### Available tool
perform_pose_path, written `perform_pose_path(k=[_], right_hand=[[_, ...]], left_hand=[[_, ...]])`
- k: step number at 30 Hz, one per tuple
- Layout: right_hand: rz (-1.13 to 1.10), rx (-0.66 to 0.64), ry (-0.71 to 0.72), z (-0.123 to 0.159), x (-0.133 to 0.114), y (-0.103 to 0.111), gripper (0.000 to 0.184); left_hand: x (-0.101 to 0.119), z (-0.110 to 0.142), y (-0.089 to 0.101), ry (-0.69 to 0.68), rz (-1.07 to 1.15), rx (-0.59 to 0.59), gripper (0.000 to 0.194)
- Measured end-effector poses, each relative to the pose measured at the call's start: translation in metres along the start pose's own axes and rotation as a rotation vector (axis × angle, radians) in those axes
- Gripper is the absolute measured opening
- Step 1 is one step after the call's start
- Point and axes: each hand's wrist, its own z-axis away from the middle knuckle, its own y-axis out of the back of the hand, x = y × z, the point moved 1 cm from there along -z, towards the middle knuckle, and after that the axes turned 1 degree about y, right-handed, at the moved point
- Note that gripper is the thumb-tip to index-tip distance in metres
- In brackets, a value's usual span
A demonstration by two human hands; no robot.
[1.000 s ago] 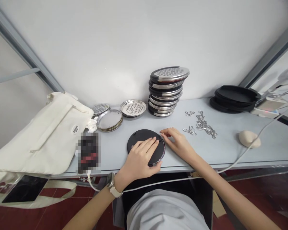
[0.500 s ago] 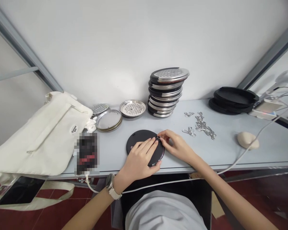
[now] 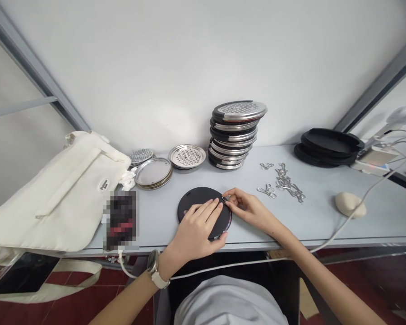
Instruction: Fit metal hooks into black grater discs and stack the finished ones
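A black round disc-shaped case [image 3: 198, 194] lies on the desk in front of me, its rim showing a shiny edge at the right. My left hand [image 3: 203, 225] rests over it, fingers stretched flat across the top and thumb against the near rim, holding it. At the case's upper right edge, my right hand [image 3: 242, 205] pinches a small metal wire clip [image 3: 224, 198] between thumb and index finger. The clip touches or nearly touches the rim; exactly how it sits is hidden by the fingers. Similar wire clips [image 3: 288, 184] lie in a loose pile to the right.
Behind stands a leaning stack of round grater discs [image 3: 235, 144]. Left of it are a perforated metal plate [image 3: 187, 156] and stacked metal rings [image 3: 154, 172]. Black round trays [image 3: 329, 146], a beige lump [image 3: 350, 204] and a white cable [image 3: 368, 189] are right; a cream bag [image 3: 61, 194] is left.
My right fingers have shifted slightly at the rim, and more of the wire clip shows now. The left hand stays on the case. The view has tilted up a little.
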Motion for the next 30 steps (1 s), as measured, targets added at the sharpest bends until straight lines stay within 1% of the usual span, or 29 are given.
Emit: perform_pose_path(k=[7,30], right_hand=[[0.014,-0.002,-0.009,0.0006,-0.0007,0.0015,0.027],[0.068,-0.004,0.014,0.0007,-0.0041,0.0019,0.028]], left_hand=[[-0.0003,-0.0012,0.0002,-0.005,-0.007,-0.001,0.058],[0.0,-0.0002,0.0004,-0.003,0.01,0.002,0.058]])
